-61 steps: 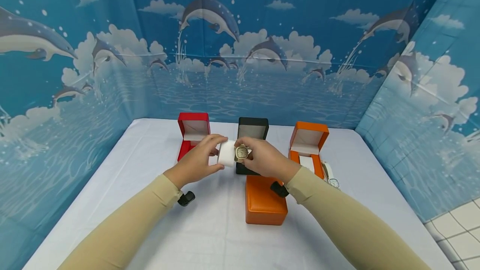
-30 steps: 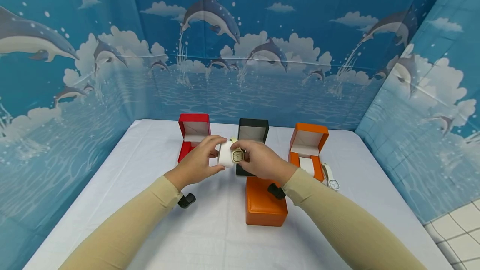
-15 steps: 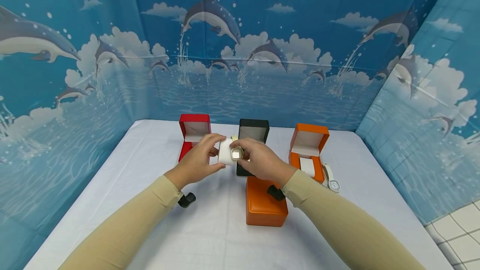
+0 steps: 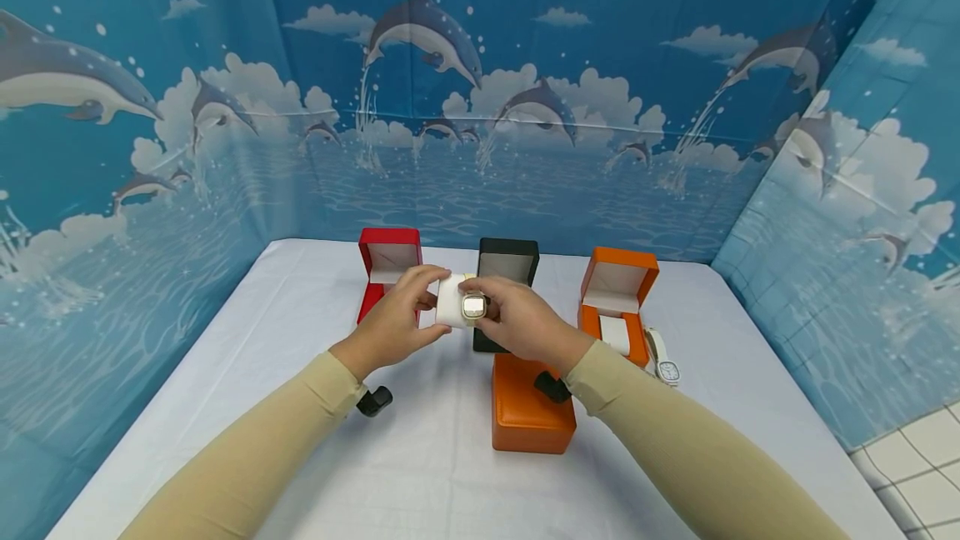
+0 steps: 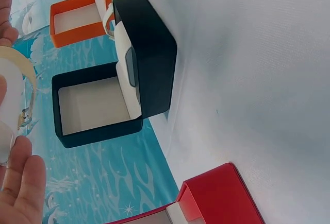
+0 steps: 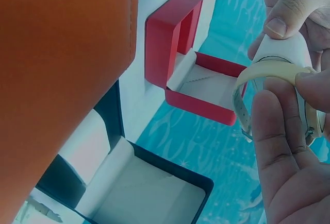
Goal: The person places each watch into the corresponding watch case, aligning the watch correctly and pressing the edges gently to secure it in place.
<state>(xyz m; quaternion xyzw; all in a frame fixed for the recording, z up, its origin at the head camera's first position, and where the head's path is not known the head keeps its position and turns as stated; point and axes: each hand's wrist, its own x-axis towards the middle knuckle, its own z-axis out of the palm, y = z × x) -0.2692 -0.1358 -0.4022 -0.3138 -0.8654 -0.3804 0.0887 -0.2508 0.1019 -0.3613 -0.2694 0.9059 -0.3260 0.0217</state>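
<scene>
My left hand (image 4: 397, 315) holds a white watch cushion (image 4: 449, 303) by its left end, between thumb and fingers, over the table's middle. With my right hand (image 4: 525, 315) I pinch a watch (image 4: 474, 306) with a square gold-rimmed face at the cushion's right end. In the right wrist view its cream strap (image 6: 268, 69) loops around the cushion's end, and right fingertips (image 6: 268, 110) lie against the loop. The strap (image 5: 25, 64) also shows at the left edge of the left wrist view, where the buckle hangs low. The watch face is hidden in both wrist views.
An open red box (image 4: 390, 237), an open black box (image 4: 508, 250) and an open orange box (image 4: 618, 261) stand along the back. A shut orange box (image 4: 532, 415) sits in front of the black one. Another white-strapped watch (image 4: 666, 369) lies right of the open orange box.
My right hand has brought the watch leftward against the cushion, and its face has turned to catch the light. My left hand has kept its grip on the cushion.
</scene>
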